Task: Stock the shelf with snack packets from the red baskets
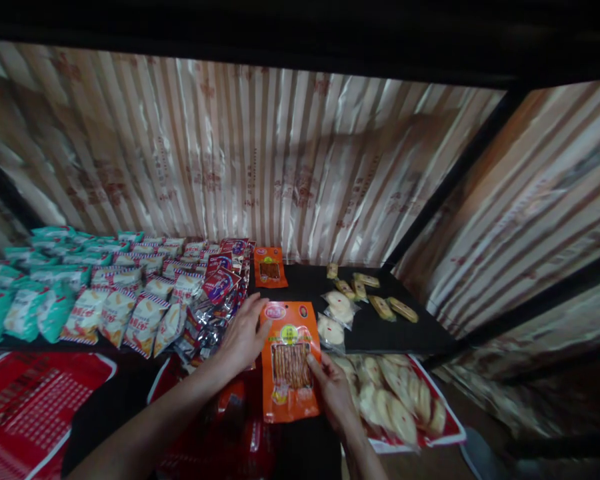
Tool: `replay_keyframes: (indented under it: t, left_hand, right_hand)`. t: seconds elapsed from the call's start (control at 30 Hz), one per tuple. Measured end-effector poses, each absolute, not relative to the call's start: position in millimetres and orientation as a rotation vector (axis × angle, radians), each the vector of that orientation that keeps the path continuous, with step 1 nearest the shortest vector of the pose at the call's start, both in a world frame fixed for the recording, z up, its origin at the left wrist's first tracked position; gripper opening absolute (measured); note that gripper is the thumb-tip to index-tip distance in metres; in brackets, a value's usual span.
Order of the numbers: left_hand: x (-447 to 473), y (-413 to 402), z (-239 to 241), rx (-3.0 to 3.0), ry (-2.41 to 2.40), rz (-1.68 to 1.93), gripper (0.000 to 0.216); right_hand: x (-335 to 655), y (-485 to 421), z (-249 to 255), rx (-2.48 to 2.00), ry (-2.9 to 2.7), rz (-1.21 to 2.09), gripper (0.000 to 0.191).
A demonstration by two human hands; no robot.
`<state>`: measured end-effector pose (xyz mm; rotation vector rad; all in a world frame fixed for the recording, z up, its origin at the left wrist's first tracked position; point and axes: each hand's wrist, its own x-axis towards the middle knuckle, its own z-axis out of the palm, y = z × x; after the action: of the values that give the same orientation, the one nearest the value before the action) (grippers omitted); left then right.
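An orange snack packet [291, 393] with a clear window showing brown strips is held upright between my hands, in front of the shelf edge. My right hand [335, 390] grips its right side, thumb on the front and fingers behind. At the upper left edge, my left hand [243, 337] has its thumb against the packet, its fingertips partly hidden. Behind it, a similar orange packet [270, 268] lies at the back of the black shelf [305, 273]. Left of that are dark purple snack packets [223, 283], close to my left hand.
White-and-orange bags [145, 320] and teal bags [25, 310] stand in rows at left. Wrapped round white pastries [333, 330] and small yellowish packs [383, 307] lie at right. Below are a red bag [40, 407] and packed flat pastries [395, 407]. Black posts [455, 180] frame the shelf.
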<state>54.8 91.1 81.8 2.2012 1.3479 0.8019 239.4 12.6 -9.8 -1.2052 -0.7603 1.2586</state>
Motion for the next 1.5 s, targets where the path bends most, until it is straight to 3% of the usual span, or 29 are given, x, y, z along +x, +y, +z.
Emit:
replay_keyframes:
  t: [0.3, 0.63, 0.9, 1.23, 1.5]
  left_hand:
    - [101, 97, 50, 2.305, 1.194, 0.205, 0.058]
    - [126, 155, 39, 2.266, 1.308, -0.116, 0.074]
    - [133, 194, 20, 2.296, 1.370, -0.233, 0.073]
    - [145, 214, 7, 2.315, 1.433, -0.216, 0.069]
    - [146, 228, 3, 2.323, 1.399, -0.121, 0.064]
  right_hand:
    - [269, 105, -21, -1.267, -0.689, 1.075, 0.035]
    - [263, 222, -30, -1.483, -0.870, 0.940, 0.031]
    - [270, 276, -39, -1.817, -1.058, 0.766, 0.027]
    - [266, 295, -36, -2.121, -1.234, 0.547, 0.045]
    - [267, 298, -34, -2.263, -1.363, 0.409, 0.041]
